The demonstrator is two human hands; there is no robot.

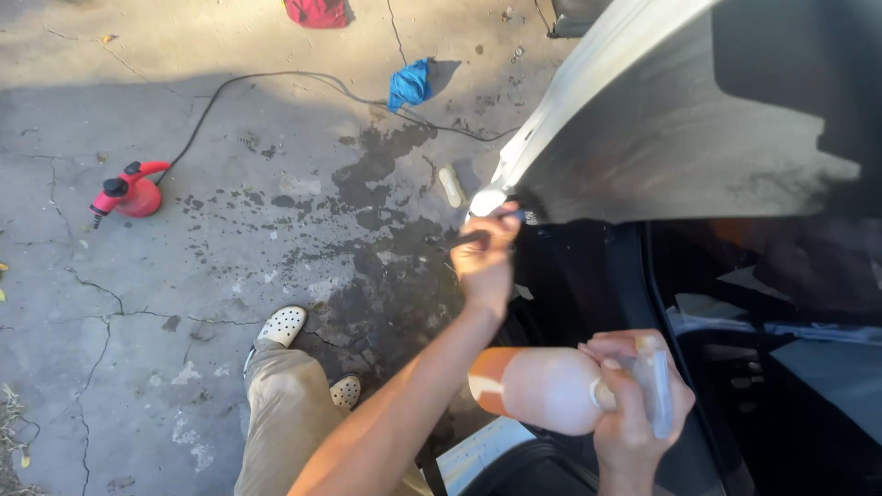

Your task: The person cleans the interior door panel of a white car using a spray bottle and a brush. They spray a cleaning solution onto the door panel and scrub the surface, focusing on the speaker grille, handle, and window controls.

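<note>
At about nine o'clock a red hand sprayer (131, 192) lies on the cracked concrete floor (184, 367), its black hose (276, 78) trailing up and right toward a crumpled blue cloth (409, 84) near twelve o'clock; a red rag (316, 11) sits at the top edge. A dark wet patch (377, 230) spreads over the concrete between the cloth and the person's white perforated clogs (281, 325) at about seven o'clock.

Just right of centre, the left hand (485, 262) is clamped on a slim dark-handled tool, probably a small brush (501, 223), though blur makes that hard to confirm. Its long axis runs roughly nine to three o'clock, and its working end touches the lower corner of the open car door (661, 138), right where the pale door edge (551, 119) meets the dark opening. This hand is the nearer one to the door.

At about five o'clock, the right hand (634, 404) is closed around the neck and trigger of a spray bottle (542, 388), whose pale orange body lies sideways, base toward nine o'clock. It hangs below the brush, well apart from the door edge. The shaded car interior (781, 367) fills the right.
</note>
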